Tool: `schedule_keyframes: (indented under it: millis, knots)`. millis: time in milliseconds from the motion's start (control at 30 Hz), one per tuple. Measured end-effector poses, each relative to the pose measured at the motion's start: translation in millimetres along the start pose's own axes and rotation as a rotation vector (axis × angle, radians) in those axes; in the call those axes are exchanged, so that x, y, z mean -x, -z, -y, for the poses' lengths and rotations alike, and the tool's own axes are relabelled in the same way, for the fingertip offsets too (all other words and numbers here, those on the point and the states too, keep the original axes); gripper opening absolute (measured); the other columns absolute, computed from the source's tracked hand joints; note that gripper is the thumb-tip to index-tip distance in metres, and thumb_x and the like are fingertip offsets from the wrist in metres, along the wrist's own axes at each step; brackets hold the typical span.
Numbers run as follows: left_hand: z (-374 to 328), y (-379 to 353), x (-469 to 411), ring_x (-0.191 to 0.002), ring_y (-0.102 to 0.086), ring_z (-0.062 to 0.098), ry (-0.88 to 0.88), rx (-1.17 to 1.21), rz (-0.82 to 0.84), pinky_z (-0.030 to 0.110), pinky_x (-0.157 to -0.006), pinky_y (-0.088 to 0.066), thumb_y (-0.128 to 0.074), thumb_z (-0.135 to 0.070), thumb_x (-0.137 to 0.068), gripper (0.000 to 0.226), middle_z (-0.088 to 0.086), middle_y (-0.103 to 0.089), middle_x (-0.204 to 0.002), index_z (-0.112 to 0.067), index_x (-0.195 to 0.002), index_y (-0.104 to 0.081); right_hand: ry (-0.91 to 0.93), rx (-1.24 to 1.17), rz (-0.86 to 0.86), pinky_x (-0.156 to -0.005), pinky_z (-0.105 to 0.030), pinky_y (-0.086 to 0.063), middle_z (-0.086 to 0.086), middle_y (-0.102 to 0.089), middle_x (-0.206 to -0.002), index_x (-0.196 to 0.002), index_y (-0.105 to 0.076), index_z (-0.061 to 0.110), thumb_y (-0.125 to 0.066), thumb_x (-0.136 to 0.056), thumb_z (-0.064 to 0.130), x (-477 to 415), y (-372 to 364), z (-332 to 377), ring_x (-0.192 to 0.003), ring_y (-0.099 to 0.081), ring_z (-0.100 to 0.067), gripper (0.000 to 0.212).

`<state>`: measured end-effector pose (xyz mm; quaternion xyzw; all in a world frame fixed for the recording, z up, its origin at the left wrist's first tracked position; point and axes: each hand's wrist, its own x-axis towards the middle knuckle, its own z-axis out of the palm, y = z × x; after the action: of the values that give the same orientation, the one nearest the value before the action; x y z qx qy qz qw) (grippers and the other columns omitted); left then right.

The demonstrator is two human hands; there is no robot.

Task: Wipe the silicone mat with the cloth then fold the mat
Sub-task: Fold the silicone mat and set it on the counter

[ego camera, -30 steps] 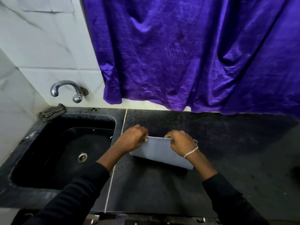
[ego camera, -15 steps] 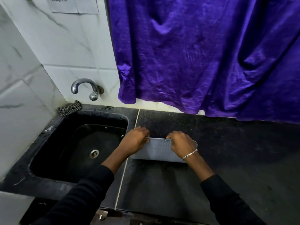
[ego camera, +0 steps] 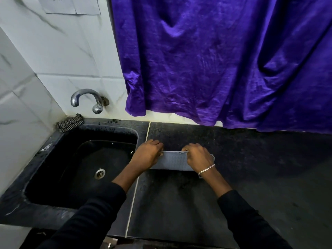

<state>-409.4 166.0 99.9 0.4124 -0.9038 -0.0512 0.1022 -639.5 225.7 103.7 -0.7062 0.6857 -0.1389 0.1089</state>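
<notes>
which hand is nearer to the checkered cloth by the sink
Left. The left hand grips the mat's end beside the sink, whose far-left corner holds the checkered cloth. The right hand grips the mat's other end, farther away.

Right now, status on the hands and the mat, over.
Left hand and right hand both pinching the mat's far edge. Mat folded, on the counter. Cloth parked behind the sink. Nothing in the way.

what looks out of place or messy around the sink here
Little stands out. A checkered cloth lies crumpled on the sink's back left corner, and the counter looks smudged. Both hands hold the grey mat.
</notes>
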Motion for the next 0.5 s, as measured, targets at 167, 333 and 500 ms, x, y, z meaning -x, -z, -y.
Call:
schedule_keyframes:
  millis: [167, 333, 500]
  knots:
    - [-1, -13, 6, -0.108, -0.057, 0.027, 0.035, -0.025, 0.068, 0.042, -0.086, -0.049, -0.054, -0.022, -0.094, 0.014, 0.006, -0.062, -0.112, -0.014, -0.104, -0.06, -0.002, 0.016, 0.069, -0.092, -0.04, -0.051, 0.001, -0.071, -0.115, -0.114, -0.074, 0.021, -0.053, -0.083, 0.001, -5, -15, -2, -0.107, -0.062, -0.025, 0.042]
    - [-5, -22, 13, -0.103, -0.06, 0.028, 0.04, -0.045, 0.049, 0.041, -0.079, -0.048, -0.057, -0.019, -0.091, 0.013, 0.006, -0.064, -0.108, -0.014, -0.103, -0.062, 0.021, -0.056, 0.184, -0.096, -0.041, -0.052, 0.001, -0.068, -0.119, -0.118, -0.071, 0.021, -0.056, -0.088, 0.017, -10, -20, -8, -0.112, -0.061, -0.023, 0.034]
    - [-7, -26, 16, -0.089, -0.065, 0.028, 0.035, -0.064, 0.037, 0.037, -0.064, -0.05, -0.069, -0.016, -0.079, 0.024, 0.005, -0.065, -0.097, -0.018, -0.101, -0.058, -0.042, -0.269, 0.19, -0.092, -0.043, -0.056, -0.002, -0.075, -0.11, -0.105, -0.074, 0.016, -0.053, -0.096, 0.026, -22, -16, -12, -0.101, -0.068, -0.02, 0.025]
